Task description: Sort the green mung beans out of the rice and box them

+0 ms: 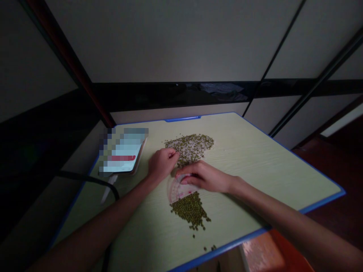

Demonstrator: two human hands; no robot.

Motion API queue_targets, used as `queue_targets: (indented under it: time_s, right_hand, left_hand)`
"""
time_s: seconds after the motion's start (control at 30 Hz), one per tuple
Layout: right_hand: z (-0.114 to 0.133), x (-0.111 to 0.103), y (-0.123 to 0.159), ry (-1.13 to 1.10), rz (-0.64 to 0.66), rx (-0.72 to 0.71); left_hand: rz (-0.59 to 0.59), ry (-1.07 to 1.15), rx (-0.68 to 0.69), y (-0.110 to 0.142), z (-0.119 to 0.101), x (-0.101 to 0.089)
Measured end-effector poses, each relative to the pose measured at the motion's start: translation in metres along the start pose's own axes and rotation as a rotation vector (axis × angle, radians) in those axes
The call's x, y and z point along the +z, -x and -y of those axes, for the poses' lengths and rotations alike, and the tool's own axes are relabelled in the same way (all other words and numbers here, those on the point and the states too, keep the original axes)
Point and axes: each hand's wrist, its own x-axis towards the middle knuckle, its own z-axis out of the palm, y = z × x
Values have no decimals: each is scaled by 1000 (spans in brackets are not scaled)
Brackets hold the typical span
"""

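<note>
My right hand (211, 175) grips a clear half-round protractor (179, 190) with pink markings and lays it on the table. The protractor's straight edge touches a dense heap of green mung beans (190, 210) on the near side. Just left of the far pile, my left hand (163, 164) rests curled closed; whether anything is inside its fingers is hidden. Beyond both hands spreads a pile of mung beans mixed with small pale grains (193, 147), too small to name surely.
The pale folding table (255, 158) has a blue rim. A phone or tablet (124, 153), partly pixelated, leans at the left, with a black cable (93, 179) near it. A few stray beans (210, 248) lie by the front edge. Cabinet panels (176, 41) stand behind.
</note>
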Motion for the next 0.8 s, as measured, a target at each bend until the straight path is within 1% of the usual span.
queue_targets:
  time_s: [0.2, 0.37, 0.47, 0.57, 0.67, 0.73, 0.8]
  right_hand:
    - [1, -2, -1, -143, 4, 41]
    - [-1, -4, -11, -125, 34, 13]
    - [-3, -2, -18, -143, 22, -12]
    - [-3, -1, -21, -210, -18, 37]
    - [-1, -6, -19, -293, -86, 101]
    - [-1, -11, -18, -317, -132, 110]
    - [-1, -16, -18, -296, -159, 97]
  left_hand:
    - [-7, 26, 0, 1, 0, 1]
    - [-6, 78, 6, 0, 1, 2]
    - [-8, 131, -2, -1, 2, 2]
    - [-15, 207, -15, -4, 5, 3]
    - [-27, 300, -33, -8, 10, 5]
    - [-36, 365, -48, -10, 12, 6]
    - [-43, 434, -59, -12, 13, 6]
